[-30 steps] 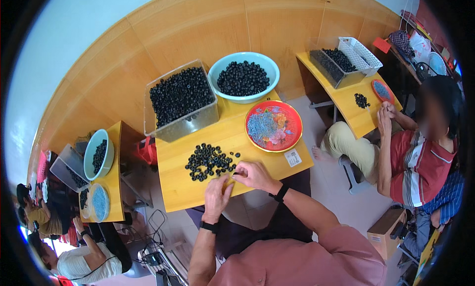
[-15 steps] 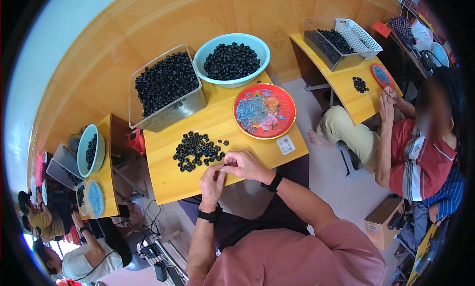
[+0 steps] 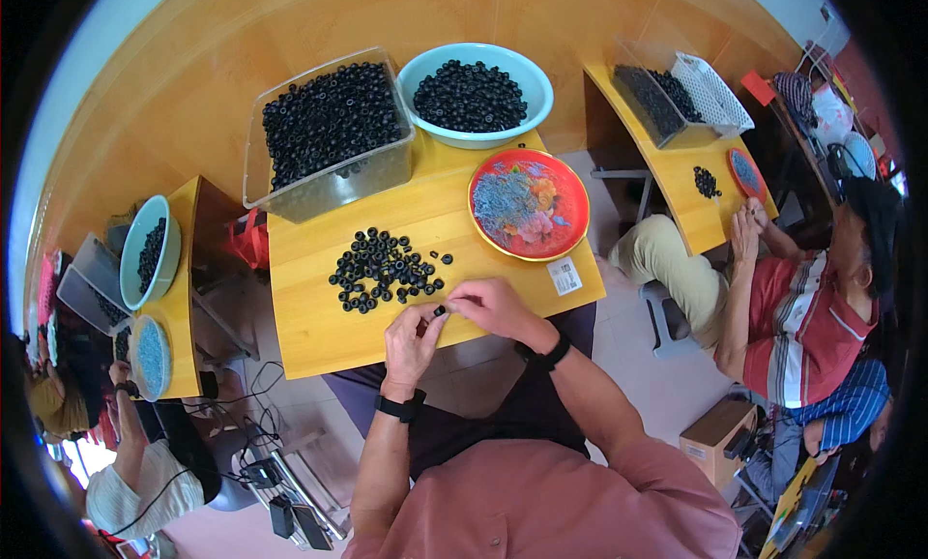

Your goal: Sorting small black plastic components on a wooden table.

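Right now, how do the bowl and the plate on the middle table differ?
Colour: the bowl is plain light blue; the plate is red with a floral pattern and a gold-coloured rim.
Depth: the bowl is deep, the plate shallow.
Contents: the bowl holds many black beads, the plate thin bluish pieces.
Place: the bowl stands at the table's far edge, the plate nearer the person.
Both are round.

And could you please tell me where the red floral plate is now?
In the head view, the red floral plate lies on the right side of the middle yellow table, between the light-blue bowl and the white label.
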A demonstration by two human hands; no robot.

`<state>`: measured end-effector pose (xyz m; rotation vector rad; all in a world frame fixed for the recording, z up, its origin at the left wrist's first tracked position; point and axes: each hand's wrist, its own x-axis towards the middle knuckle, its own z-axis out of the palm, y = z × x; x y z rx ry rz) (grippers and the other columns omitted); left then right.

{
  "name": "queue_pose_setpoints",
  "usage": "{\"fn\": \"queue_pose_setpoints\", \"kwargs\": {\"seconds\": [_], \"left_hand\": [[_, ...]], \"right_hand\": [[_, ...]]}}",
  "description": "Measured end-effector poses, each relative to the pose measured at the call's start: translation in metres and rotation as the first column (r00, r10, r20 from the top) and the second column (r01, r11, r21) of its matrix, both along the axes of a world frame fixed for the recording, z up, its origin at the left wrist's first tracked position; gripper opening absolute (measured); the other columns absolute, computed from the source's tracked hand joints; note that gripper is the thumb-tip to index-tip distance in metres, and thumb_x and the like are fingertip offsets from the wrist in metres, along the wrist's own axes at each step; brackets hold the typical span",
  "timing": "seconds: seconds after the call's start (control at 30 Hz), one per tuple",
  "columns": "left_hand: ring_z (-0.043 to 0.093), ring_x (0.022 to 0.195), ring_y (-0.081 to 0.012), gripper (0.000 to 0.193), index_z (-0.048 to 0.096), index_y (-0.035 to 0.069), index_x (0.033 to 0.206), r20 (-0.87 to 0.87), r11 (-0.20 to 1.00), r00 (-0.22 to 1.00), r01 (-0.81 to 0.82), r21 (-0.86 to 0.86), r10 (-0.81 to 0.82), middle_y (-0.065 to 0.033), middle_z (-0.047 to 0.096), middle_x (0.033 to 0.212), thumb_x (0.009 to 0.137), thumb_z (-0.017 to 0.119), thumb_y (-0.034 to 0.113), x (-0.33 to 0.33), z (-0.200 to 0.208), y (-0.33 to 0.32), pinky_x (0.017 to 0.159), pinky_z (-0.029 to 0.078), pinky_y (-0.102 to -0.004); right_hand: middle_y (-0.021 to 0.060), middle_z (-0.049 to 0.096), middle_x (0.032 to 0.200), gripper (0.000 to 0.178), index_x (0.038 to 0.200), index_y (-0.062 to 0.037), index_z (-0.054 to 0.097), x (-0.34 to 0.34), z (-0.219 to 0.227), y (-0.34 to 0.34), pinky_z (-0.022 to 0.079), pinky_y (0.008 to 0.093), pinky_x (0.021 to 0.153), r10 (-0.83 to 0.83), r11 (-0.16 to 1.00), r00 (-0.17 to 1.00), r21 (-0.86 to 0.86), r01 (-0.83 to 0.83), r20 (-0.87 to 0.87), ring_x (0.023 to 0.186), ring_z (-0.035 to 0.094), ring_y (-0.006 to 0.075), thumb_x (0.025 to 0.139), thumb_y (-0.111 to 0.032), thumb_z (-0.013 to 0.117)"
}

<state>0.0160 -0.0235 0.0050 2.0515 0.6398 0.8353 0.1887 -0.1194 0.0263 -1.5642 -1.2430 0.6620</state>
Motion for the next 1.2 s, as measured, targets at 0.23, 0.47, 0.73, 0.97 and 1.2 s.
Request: {"fn": "queue_pose_setpoints", "kwargs": {"seconds": [0.23,0.47,0.73,0.97,1.2], "left_hand": [[0.064,0.064,-0.0183,0.018,0.07,0.002,0.101,0.031,1.0,1.0,0.008,-0.03,-0.007,-0.0097,0.068,0.078,0.086,0.079,0.008,0.002,0.005,0.001,0.06,0.052,-0.0304],[0.064,0.062,-0.0178,0.018,0.069,0.004,0.103,0.059,0.997,0.998,-0.018,-0.075,0.022,-0.0088,0.068,0.076,0.087,0.077,0.006,0.002,0.01,0.0,0.058,0.052,-0.0297],[0.059,0.061,-0.013,0.018,0.069,0.003,0.105,-0.002,0.988,1.0,-0.019,-0.151,0.019,-0.0071,0.065,0.074,0.09,0.075,0.01,0.0,0.002,0.002,0.057,0.05,-0.0283],[0.062,0.062,-0.0161,0.018,0.068,0.003,0.105,-0.01,0.993,1.0,-0.007,-0.114,0.005,-0.0078,0.065,0.074,0.09,0.075,0.011,0.004,0.01,0.004,0.059,0.051,-0.0286],[0.061,0.067,-0.0078,0.02,0.069,0.002,0.108,-0.014,0.984,1.0,-0.011,-0.179,0.009,-0.0034,0.067,0.076,0.09,0.075,0.009,0.003,0.01,0.003,0.063,0.051,-0.0252]], "right_hand": [[0.0142,0.071,0.086,0.006,0.09,-0.0055,0.072,0.088,0.067,-0.035,0.055,0.0417,0.069,-0.352,0.924,0.742,0.083,0.374,0.571,0.08,0.07,0.0329,0.088,-0.01,0.068],[0.0109,0.073,0.094,0.014,0.095,-0.0096,0.075,0.12,0.06,-0.03,0.055,0.0426,0.079,-0.106,0.9,0.741,-0.253,0.355,0.663,0.091,0.07,0.0309,0.084,-0.006,0.068],[0.0145,0.071,0.094,0.004,0.087,-0.0037,0.067,0.118,0.042,-0.032,0.055,0.0445,0.079,-0.209,0.904,0.735,-0.159,0.396,0.645,0.091,0.069,0.034,0.087,-0.007,0.068],[0.0039,0.071,0.088,0.01,0.102,0.0023,0.069,0.061,0.025,-0.032,0.056,0.0255,0.069,-0.336,0.942,0.941,-0.003,0.336,0.036,0.076,0.07,0.0118,0.095,-0.003,0.066],[0.0023,0.068,0.082,0.006,0.098,0.0017,0.067,-0.011,0.004,-0.007,0.054,0.0236,0.067,-0.254,0.966,0.91,-0.034,0.257,-0.329,0.075,0.067,0.0083,0.094,-0.003,0.068]]}}
